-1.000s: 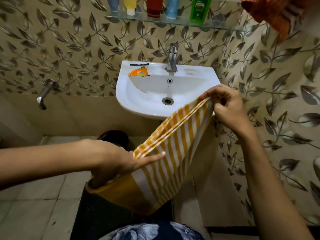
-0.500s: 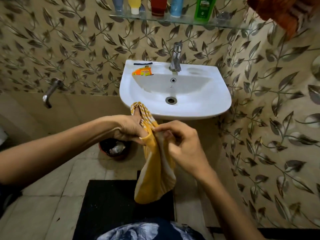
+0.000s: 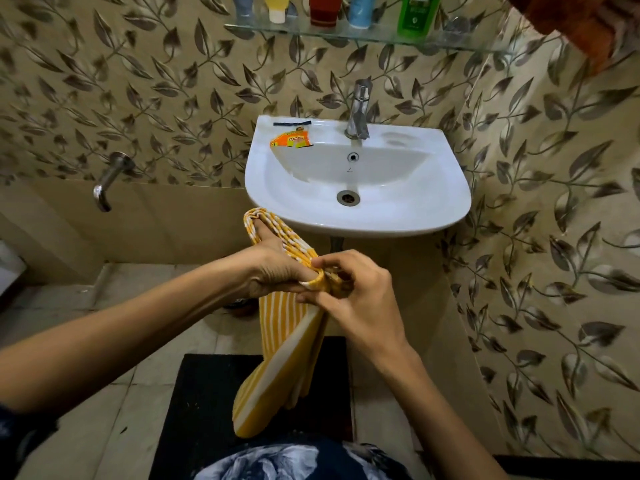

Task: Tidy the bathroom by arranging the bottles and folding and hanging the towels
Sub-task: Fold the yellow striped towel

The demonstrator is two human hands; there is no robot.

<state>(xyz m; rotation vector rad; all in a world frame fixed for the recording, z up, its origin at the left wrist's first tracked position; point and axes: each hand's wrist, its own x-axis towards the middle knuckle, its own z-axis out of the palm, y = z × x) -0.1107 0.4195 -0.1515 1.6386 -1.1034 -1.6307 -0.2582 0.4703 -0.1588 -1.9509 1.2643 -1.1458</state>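
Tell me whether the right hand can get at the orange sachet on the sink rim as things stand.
Probably not right now: the right hand grips the striped towel together with the left hand. The path to the orange sachet looks free once it lets go.

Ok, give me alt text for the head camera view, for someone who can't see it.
Two hands, left hand and right hand, hold a folded yellow striped towel before a white sink. Bottles line a glass shelf above, and an orange towel hangs top right.
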